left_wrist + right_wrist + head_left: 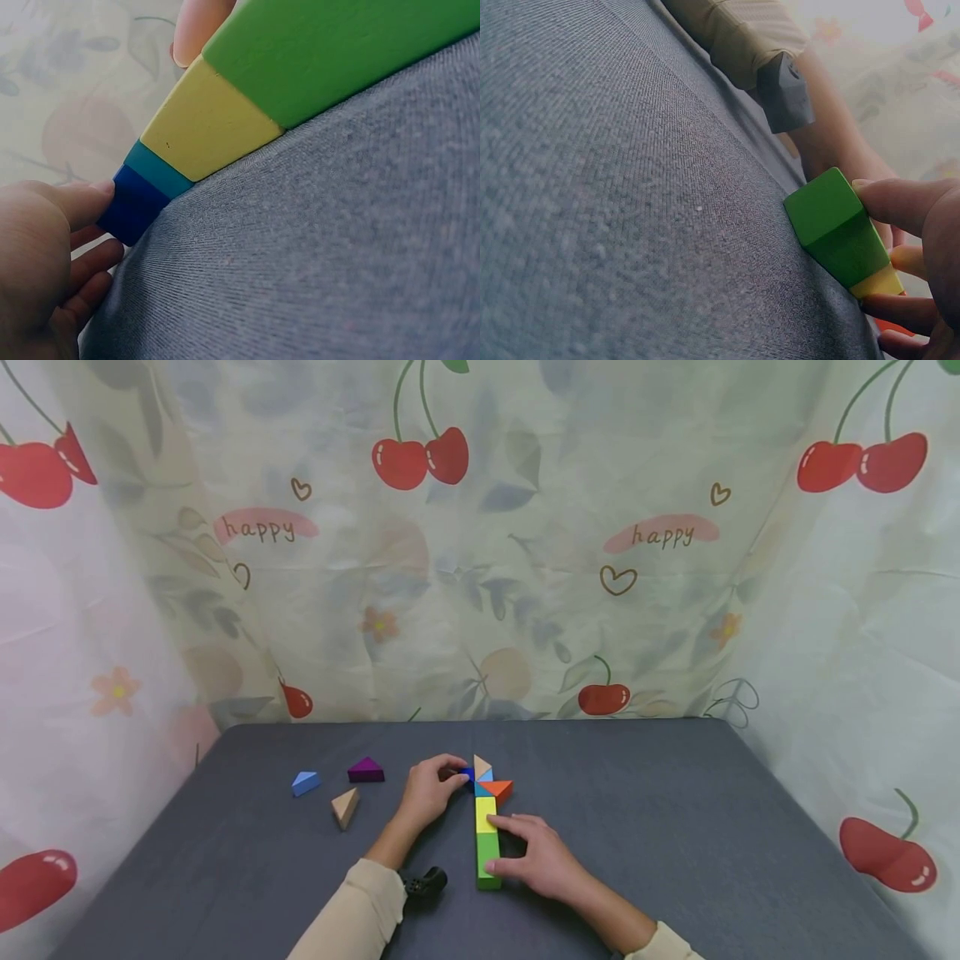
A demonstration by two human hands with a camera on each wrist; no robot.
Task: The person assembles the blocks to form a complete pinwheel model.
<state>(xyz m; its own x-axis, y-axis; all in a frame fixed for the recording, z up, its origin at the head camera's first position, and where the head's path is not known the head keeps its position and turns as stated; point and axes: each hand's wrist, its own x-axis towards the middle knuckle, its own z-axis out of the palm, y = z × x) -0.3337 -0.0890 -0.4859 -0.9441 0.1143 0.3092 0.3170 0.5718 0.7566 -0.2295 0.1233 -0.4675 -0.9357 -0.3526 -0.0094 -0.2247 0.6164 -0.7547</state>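
My left hand pinches a dark blue block between thumb and fingers, at the left of a row of blocks. That block sits against a teal block. Below the teal one lie a yellow block and a green block, end to end. Around the top are an orange triangular block, a light blue block and a natural wood triangle. With fingers spread, my right hand rests its thumb on the green block and its fingertips at the yellow one.
Left of the row, loose on the dark grey table, lie a blue triangular block, a purple triangular block and a wood triangular block. A cherry-print curtain stands behind and at both sides. A black device sits at my left wrist.
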